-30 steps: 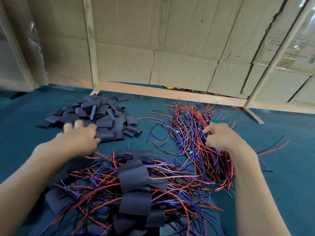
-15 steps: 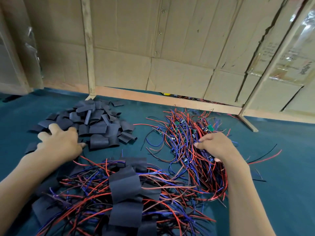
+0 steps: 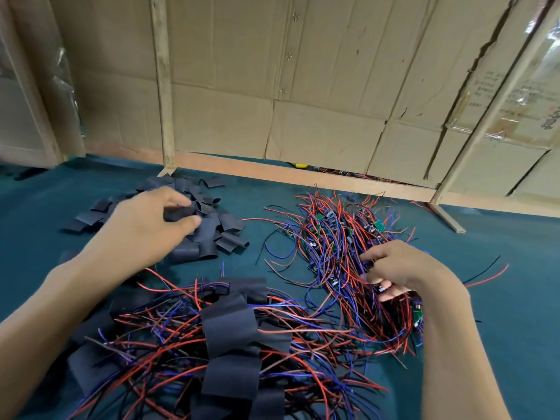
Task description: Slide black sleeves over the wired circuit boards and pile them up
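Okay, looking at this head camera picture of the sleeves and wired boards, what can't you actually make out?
- Head view: whether the right hand grips a board; its curled fingers and the tangled red and blue wires hide it.
- The black sleeve pinched by the left hand is motion-blurred.
- The near pile of sleeved boards is cut off by the bottom edge.
- Print on the cardboard wall is too small.

Both bare forearms reach forward over the desk [image 3: 515, 283]. The left hand [image 3: 142, 225] pinches a black sleeve [image 3: 178, 213] between thumb and fingertips, while the right hand [image 3: 403, 268], knuckles up, curls its fingers [image 3: 391, 295] into the wire tangle [image 3: 339, 268].
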